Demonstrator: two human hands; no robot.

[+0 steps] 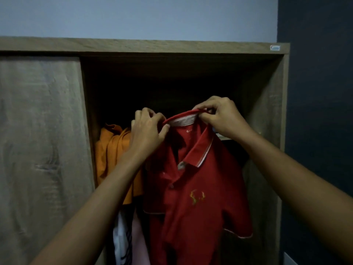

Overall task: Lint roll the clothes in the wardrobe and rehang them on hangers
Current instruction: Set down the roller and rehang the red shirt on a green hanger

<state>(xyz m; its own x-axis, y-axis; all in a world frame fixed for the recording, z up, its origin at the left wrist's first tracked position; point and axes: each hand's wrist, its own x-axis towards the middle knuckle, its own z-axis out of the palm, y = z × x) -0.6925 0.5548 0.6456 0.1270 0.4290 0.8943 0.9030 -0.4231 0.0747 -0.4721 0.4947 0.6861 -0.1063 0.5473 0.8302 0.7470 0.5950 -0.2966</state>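
Observation:
A red polo shirt (193,188) with a white-edged collar and a small gold emblem on the chest hangs in front of the open wardrobe (183,48). My left hand (147,131) pinches the left side of its collar. My right hand (221,117) pinches the back of the collar at the top right. Any hanger inside the shirt is hidden by the cloth and my hands. No lint roller is in view.
An orange garment (112,150) hangs to the left of the red shirt, with white and pale pink clothes (126,240) below it. The wardrobe's sliding door (40,140) covers the left half. A dark blue wall (321,111) stands on the right.

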